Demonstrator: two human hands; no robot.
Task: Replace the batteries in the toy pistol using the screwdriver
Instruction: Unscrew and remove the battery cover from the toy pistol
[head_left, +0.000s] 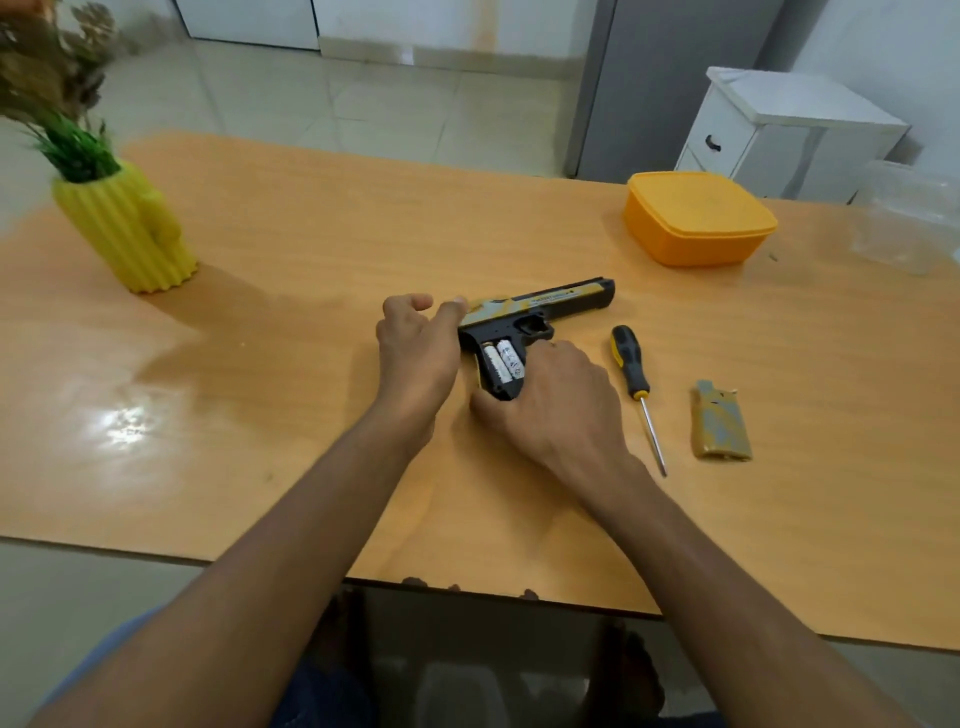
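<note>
The toy pistol (540, 312) lies on the tabletop (311, 234), two batteries (501, 359) showing in its open grip. The left hand (418, 345) pinches its rear end; the right hand (553, 402) grasps the grip's base. The screwdriver (636, 384) lies just right.

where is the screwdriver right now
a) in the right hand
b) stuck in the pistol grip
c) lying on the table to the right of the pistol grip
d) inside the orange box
c: the screwdriver lies free on the table, between the toy pistol and the loose grip cover, while the right hand holds the bottom of the grip and the left hand steadies the pistol's rear.
</note>
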